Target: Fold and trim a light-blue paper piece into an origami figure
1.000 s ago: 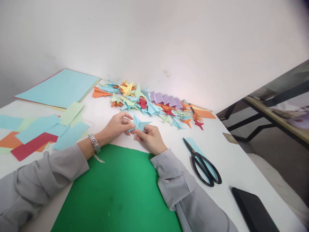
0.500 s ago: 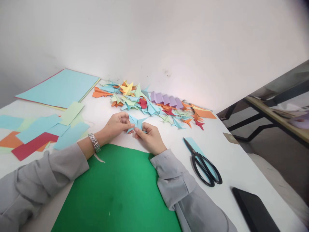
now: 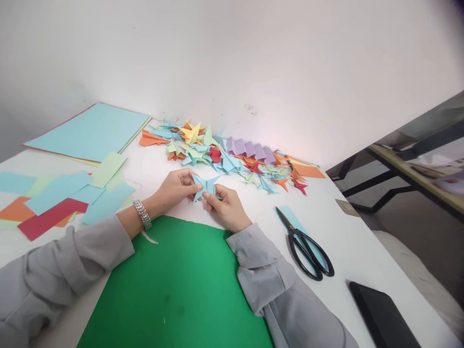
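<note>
A light-blue folded paper butterfly [image 3: 208, 185] with pointed wings is held between my two hands, just above the white table. My left hand [image 3: 178, 187], with a metal watch at the wrist, pinches its left side between thumb and fingers. On the right side, my right hand [image 3: 229, 207] grips the paper with its thumb on top and the fingers curled beneath. Past my hands lies a pile of folded paper shapes [image 3: 226, 160] in blue, green, orange, red and yellow. A green sheet [image 3: 174, 285] lies below my wrists.
Cut paper strips [image 3: 54, 205] lie on the left, with a stack of large sheets [image 3: 96, 130] behind. Black scissors [image 3: 308, 251] rest on a blue strip at the right, near a black phone [image 3: 384, 314]. A wall backs the table; a shelf frame [image 3: 395, 179] stands beyond its right edge.
The butterfly has turned slightly in my fingers, and my right thumb has shifted a little on it. Both hands keep their hold, and everything else stays in place.
</note>
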Tool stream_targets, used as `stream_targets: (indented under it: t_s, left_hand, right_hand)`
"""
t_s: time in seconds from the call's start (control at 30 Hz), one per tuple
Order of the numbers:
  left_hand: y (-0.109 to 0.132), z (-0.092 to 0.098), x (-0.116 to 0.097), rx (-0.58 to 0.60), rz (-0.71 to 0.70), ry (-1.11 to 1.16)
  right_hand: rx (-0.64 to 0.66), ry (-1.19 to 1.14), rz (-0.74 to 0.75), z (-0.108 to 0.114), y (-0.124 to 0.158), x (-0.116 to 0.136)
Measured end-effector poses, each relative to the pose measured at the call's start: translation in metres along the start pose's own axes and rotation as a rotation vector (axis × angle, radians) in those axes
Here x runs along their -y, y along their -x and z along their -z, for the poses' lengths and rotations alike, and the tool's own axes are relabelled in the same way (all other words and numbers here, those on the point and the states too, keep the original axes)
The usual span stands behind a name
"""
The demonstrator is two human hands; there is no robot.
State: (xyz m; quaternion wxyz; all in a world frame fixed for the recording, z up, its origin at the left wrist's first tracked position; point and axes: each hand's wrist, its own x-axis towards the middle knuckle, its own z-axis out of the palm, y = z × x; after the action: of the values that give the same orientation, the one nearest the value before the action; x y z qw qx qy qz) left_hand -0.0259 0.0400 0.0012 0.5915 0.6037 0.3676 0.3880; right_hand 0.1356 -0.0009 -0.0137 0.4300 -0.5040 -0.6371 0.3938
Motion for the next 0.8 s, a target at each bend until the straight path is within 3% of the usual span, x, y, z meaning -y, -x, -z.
stream_targets:
  t_s: [0.2, 0.37, 0.53, 0.8]
  left_hand:
    - [0.0002, -0.0009, 0.0021, 0.068, 0.011, 0.083]
    - [-0.0004, -0.0016, 0.0024, 0.013, 0.054, 0.128]
    - [-0.0004, -0.0019, 0.0009, -0.025, 0.030, 0.120]
    - [0.0008, -0.0023, -0.0011, 0.087, 0.017, 0.036]
  right_hand:
    - [-0.041, -0.135, -0.033, -0.0024, -0.0008, -0.0014]
    - [-0.077, -0.266, -0.074, -0.0027, -0.0012, -0.0023]
    - [-0.107, -0.262, -0.064, -0.0025, -0.0010, -0.0006]
    - [-0.064, -0.148, -0.020, -0.0036, -0.0008, -0.0034]
